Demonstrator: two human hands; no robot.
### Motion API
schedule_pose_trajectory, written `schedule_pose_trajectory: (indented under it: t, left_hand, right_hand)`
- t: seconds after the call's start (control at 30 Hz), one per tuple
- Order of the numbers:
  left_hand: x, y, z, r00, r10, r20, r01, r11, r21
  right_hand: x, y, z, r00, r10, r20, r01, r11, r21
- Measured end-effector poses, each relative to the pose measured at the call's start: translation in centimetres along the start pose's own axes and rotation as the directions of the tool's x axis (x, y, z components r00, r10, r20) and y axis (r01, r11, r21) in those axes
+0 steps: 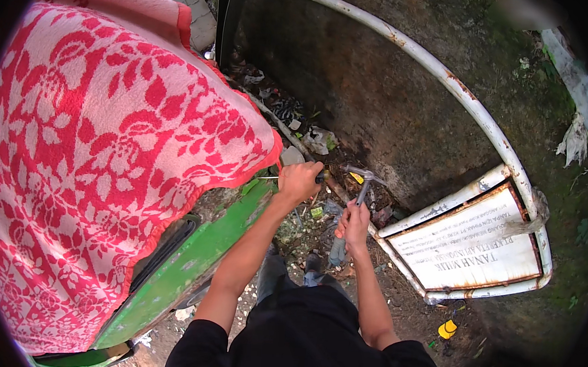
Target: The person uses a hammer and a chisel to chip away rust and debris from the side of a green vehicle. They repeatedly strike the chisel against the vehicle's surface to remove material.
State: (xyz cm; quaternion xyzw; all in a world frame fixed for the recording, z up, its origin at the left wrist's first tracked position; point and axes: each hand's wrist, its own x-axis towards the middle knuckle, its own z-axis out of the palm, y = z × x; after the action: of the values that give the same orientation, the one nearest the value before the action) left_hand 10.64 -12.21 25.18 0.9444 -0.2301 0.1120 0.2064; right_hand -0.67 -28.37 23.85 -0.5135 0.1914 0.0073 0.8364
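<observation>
Fingers (354,217) of the right hand (353,224) are clenched round the shaft of a grey metal claw hammer (363,182), just right of the frame's centre. Its head sits at the upper end, lying crosswise, and its long axis runs from the fist up and slightly right, so the tool points toward the upper right, at the dark rusted metal panel (380,94) behind it. The left hand (299,181), just left of the hammer, is closed on a thin screwdriver-like tool with a dark handle (320,177); a slim pale shaft sticks out of the fist to the left, so this tool lies almost level across the frame. Which end is the working tip I cannot tell.

My judgement is that a striking or prying step is in hand, with the thin tool set and the hammer raised close beside it. The next move would call for a short, controlled blow or pull, keeping the left knuckles out of the hammer's path.

Below the hands lies littered ground with dead leaves and scraps (305,218). A rusty white sign board with a tubular frame (465,248) leans at the right. A green metal body edge (188,264) runs along the lower left, under a red and cream floral towel (107,158) that fills the left of the frame.
</observation>
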Motion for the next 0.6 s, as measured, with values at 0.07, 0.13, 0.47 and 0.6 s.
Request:
schedule_pose_trajectory:
  t: [0.07, 0.13, 0.47, 0.6]
  left_hand:
    - [-0.4, 0.0, 0.1, 1.000, 0.007, -0.009, -0.007, 1.000, -0.005]
    - [-0.6, -0.3, 0.2, 0.999, 0.031, -0.014, -0.031, 1.000, 0.000]
    - [-0.9, -0.8, -0.3, 0.992, -0.128, -0.011, 0.127, 0.990, -0.064]
    - [-2.0, -1.0, 0.4, 0.998, -0.061, -0.012, 0.060, 0.998, -0.027]
  right_hand:
    - [-0.4, 0.2, -0.4, 0.995, 0.049, 0.091, -0.032, 0.983, -0.179]
    - [-0.3, 0.3, -0.6, 0.998, -0.028, 0.062, 0.037, 0.990, -0.136]
    - [0.0, 1.1, -0.5, 0.995, -0.034, 0.097, 0.059, 0.964, -0.260]
    - [0.2, -0.9, 0.6, 0.984, -0.127, -0.123, 0.144, 0.980, 0.134]
